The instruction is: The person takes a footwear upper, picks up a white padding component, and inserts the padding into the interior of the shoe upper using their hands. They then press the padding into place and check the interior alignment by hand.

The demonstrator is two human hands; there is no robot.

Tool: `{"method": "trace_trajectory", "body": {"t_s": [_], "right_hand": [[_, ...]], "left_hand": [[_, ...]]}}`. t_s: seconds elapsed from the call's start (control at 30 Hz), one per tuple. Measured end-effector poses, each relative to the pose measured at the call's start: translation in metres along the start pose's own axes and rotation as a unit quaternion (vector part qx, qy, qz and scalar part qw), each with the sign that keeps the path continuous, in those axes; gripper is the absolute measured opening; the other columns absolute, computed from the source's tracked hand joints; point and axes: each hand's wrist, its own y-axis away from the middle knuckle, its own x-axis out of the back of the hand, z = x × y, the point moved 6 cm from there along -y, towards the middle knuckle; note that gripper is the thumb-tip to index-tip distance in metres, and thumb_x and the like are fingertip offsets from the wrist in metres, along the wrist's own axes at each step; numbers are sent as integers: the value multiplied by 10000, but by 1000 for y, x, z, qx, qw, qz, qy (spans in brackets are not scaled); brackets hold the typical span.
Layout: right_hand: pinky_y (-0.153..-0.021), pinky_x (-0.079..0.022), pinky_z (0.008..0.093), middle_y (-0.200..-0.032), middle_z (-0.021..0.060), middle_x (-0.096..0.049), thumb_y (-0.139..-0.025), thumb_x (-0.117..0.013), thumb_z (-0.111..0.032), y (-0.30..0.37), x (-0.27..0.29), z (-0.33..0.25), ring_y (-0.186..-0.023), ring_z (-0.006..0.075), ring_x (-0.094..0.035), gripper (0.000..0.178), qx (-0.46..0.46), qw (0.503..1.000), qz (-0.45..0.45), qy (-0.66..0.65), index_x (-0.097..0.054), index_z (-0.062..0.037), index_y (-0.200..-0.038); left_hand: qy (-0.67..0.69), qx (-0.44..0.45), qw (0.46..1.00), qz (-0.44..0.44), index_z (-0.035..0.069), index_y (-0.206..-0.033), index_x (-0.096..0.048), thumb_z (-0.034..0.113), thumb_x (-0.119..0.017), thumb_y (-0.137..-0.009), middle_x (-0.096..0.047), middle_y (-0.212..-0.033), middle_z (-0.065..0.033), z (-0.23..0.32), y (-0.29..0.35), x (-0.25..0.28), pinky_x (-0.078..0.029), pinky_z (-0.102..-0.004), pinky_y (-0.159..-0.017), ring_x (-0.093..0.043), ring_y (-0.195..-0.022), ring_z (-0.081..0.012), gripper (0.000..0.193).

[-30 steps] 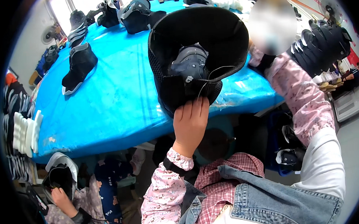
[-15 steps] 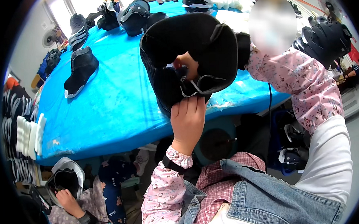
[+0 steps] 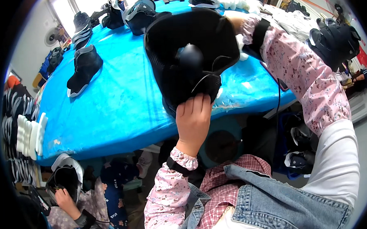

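A large black boot upper (image 3: 165,80) is held above the near part of the table, its wide opening facing me. My left hand (image 3: 194,120) grips its lower edge, with the fingers curled over the rim beside a thin pale cord. A dark, rounded, shiny thing (image 3: 190,56) shows inside the opening; I cannot make out its kind. My right hand (image 3: 235,20) is at the far right side of the upper, which covers most of its fingers. Whether that hand holds anything is hidden.
A blue-covered table (image 3: 121,92) bears a black shoe upper (image 3: 84,69) at left and more dark uppers (image 3: 141,16) at the back. White pads (image 3: 32,135) stand along the left edge. At lower left, a co-worker's hand (image 3: 67,202) holds another upper. A black cable (image 3: 278,98) hangs at right.
My right hand has come out from behind the upper's inner hole and moved up and away to its far right side. The dark rounded thing now shows there. My left hand keeps its grip.
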Motion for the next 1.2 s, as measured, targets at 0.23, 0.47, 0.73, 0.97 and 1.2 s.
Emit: {"method": "trace_trajectory", "body": {"t_s": [0.23,0.47,0.73,0.97,1.2], "right_hand": [[-752,-469,270,-972,96,-602,-814,-644,-223,-6,-32,17,-855,146,-561,340,23,988,-61,141,-570,-17,-1074],[-667,-485,301,-884,79,-608,-792,-652,-169,-32,-34,44,-767,141,-569,271,18,997,-56,57,-584,-15,-1004],[-566,-504,323,-649,83,-629,-800,-566,-128,11,-36,66,-565,187,-619,162,-41,920,-8,391,-627,21,-784],[-888,-415,364,-955,84,-583,-718,-678,-91,83,-119,-12,-993,259,-530,294,272,809,-85,514,-581,-15,-984],[-838,-391,342,-875,61,-590,-674,-724,-201,58,-128,27,-906,241,-539,399,212,789,-41,575,-524,-75,-995]], "left_hand": [[4,8,1000,-10,73,-907,-609,232,-686,-704,-586,-878,-32,-6,-2,0,-395,-316,-693,-549,-802,-195,269],[5,14,1000,-22,71,-920,-609,230,-684,-701,-586,-873,-37,-5,-3,0,-398,-318,-701,-552,-795,-200,282],[82,36,990,-112,78,-963,-605,202,-711,-653,-591,-889,-69,-15,-12,7,-427,-346,-709,-569,-806,-245,350],[131,-41,911,-389,20,-945,-619,215,-761,-594,-629,-811,-152,-37,-46,-6,-487,-356,-658,-613,-745,-305,426],[324,-38,899,-293,11,-1076,-577,107,-700,-688,-593,-1021,-140,-61,-33,13,-460,-325,-813,-586,-937,-267,419]]}}
